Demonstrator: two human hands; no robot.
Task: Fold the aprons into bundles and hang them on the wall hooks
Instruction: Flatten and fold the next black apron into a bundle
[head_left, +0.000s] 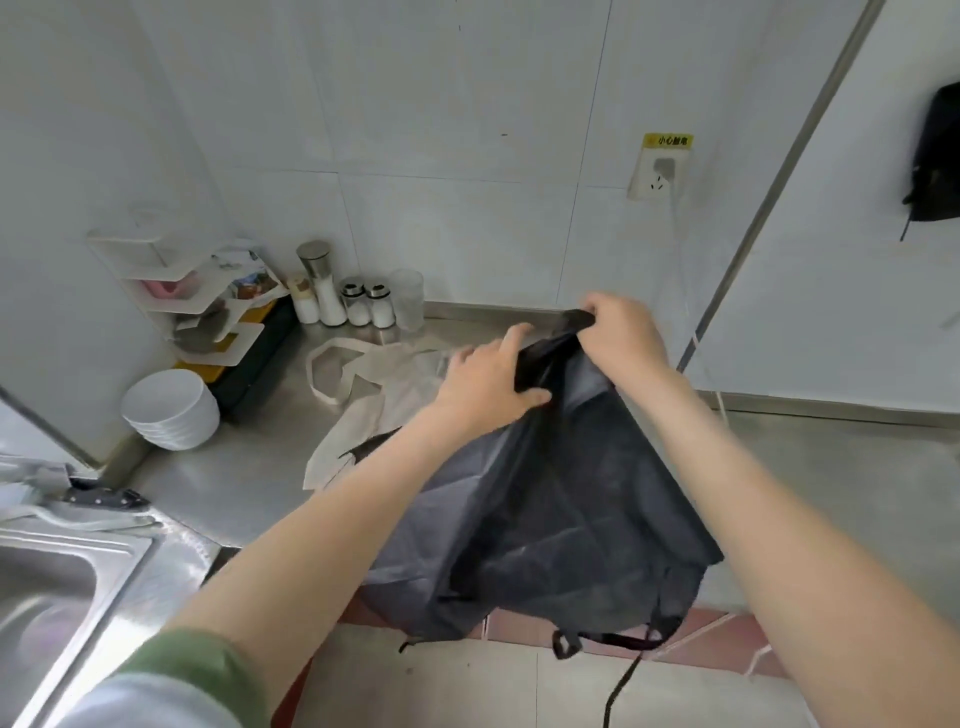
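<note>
A dark grey apron (545, 499) hangs from both my hands over the front edge of the steel counter (249, 467), its straps dangling toward the floor. My right hand (621, 330) grips the bunched top of the apron. My left hand (491, 382) holds the same top just left of it, thumb under the cloth and fingers along it. A beige apron (379, 395) lies spread on the counter behind my left hand, its neck loop to the left. A black bundle (935, 156) hangs on the wall at the far right.
Stacked white bowls (171, 408) sit at the counter's left, with a white corner shelf (182, 296) and several seasoning shakers (358, 304) behind. A sink (57, 597) lies at the lower left. A wall socket (660, 171) with a white cable is on the tiled wall.
</note>
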